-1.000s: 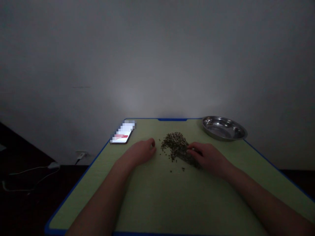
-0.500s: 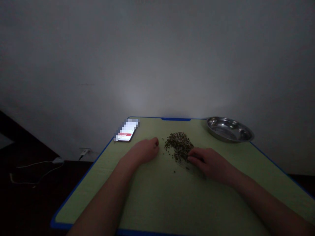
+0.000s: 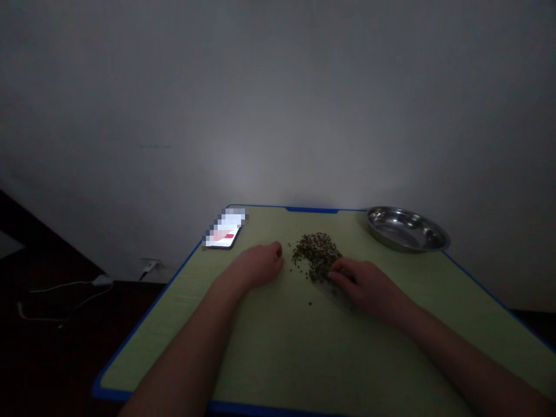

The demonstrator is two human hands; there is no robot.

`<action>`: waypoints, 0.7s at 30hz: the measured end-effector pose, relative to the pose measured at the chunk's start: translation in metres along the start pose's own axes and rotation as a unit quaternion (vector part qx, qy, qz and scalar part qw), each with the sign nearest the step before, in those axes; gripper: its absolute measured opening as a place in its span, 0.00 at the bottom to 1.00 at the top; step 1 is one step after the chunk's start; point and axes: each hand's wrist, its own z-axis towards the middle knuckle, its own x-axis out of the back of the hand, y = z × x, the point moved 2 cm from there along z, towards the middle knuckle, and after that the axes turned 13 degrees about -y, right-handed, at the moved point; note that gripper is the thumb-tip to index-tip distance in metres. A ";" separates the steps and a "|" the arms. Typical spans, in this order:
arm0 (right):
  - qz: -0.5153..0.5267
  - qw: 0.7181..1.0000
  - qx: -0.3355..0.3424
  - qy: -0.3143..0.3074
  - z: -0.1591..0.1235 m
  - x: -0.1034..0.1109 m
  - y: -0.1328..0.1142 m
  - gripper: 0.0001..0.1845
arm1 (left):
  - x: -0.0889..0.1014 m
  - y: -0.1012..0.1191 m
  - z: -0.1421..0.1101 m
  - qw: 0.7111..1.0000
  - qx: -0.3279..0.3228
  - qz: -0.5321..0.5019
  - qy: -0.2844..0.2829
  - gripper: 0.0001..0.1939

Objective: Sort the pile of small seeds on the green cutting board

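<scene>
A loose pile of small dark beans or seeds (image 3: 316,250) lies spread on the pale green tabletop (image 3: 269,347). At the pile's near right edge, my right hand (image 3: 362,284) is closed in a pinch, thumb against fingers. What it grips is too dark and small to make out. A faint, see-through streak shows on the table below those fingertips; whether it is clear plastic or blur I cannot tell. My left hand (image 3: 260,266) rests curled on the table left of the pile, apart from it, and nothing shows in its fingers.
A shallow shiny metal bowl (image 3: 406,230) stands at the back right corner. A phone with a lit screen (image 3: 225,230) lies at the back left. Blue edging (image 3: 143,334) rims the table, a wall rises behind, and white cables (image 3: 87,298) trail at the lower left.
My right hand has shifted slightly left and the dark beans near its fingertips have moved a little. The left hand keeps its curled pose. The view has shifted slightly.
</scene>
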 end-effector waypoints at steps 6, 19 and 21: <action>-0.015 0.999 -0.036 0.026 0.002 0.004 0.005 0.11 | 0.001 0.001 0.000 1.000 0.004 0.003 -0.002 0.16; 0.011 0.999 -0.031 0.026 0.005 0.000 -0.005 0.12 | 0.000 -0.001 0.000 1.000 0.001 0.006 0.004 0.16; 0.006 0.999 -0.038 0.024 0.006 0.000 -0.004 0.12 | 0.000 -0.001 0.000 1.000 -0.003 0.009 0.007 0.16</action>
